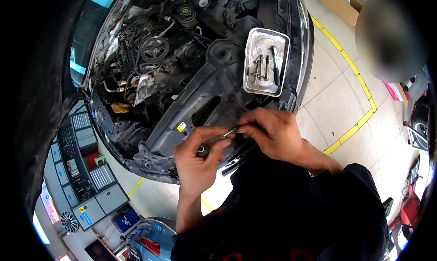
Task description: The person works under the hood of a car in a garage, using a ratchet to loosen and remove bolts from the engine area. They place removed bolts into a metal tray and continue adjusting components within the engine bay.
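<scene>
Pinching a slim metal rod (229, 133) between thumb and fingers, the left hand (195, 163) also has a round-ended dark handle (202, 152) tucked in its curl; the right hand (275, 136) closes its fingertips around the rod's other end. The rod sits mid-view above the car's front edge, tilted toward two o'clock. At one o'clock from it rests a shallow metal tray (260, 92) with loose metal pins (267, 67) and a dark-handled tool (276, 72). The likeliest trouble is a dropped rod: only fingertips hold it, and the left hand shares its grip with the handle, so a twist could break the pinch. A dark slot (207, 111) at eleven o'clock, near the hands, could swallow it. A wrist knocking the tray could also spill the pins toward the tiled floor (348, 104) at three o'clock
</scene>
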`<state>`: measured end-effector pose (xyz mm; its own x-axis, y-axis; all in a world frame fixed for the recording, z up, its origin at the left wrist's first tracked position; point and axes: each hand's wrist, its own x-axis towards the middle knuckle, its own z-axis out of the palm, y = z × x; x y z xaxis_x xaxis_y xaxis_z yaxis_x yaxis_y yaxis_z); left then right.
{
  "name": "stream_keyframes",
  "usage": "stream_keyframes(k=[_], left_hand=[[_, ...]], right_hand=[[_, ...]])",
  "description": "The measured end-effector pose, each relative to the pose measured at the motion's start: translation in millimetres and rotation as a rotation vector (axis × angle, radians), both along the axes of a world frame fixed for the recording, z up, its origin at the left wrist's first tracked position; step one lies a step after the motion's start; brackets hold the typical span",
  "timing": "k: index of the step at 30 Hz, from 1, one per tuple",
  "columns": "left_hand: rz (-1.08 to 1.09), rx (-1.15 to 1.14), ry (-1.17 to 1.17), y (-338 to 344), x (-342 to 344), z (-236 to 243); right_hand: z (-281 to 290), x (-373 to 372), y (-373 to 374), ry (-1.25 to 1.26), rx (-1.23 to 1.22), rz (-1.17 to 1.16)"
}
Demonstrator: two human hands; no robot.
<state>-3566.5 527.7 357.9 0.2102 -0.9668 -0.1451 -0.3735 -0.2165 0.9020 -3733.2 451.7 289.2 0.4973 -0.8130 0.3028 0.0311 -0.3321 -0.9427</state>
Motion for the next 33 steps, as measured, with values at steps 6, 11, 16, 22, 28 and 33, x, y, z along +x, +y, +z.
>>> stream_keyframes(k=[6,11,16,22,28,33], left_hand=[[0.096,-0.044,0.082,0.4,0.6,1.5],[0.088,-0.042,0.064,-0.1,2.8,2.5],[0.102,0.004,0.071,-1.8,0.7,7.5],[0.082,0.068,0.176,-0.5,4.9,5.1],[0.077,-0.045,0.157,-2.3,6.8,-8.9],[0.057,-0.080,0.072,5.7,14.5,-7.2]], right_hand=[[7.6,2.3,-7.8,-0.182,0.282,0.100],[9.8,-1.1,-13.5,-0.109,0.060,0.069],[9.7,-0.8,-15.9,-0.101,-0.013,0.035],[12.5,1.1,-13.1,-0.155,0.213,0.067],[-14.2,-20.4,-21.5,-0.041,0.408,-0.033],[-54.5,-80.8,-24.6,0.743,0.168,0.209]])
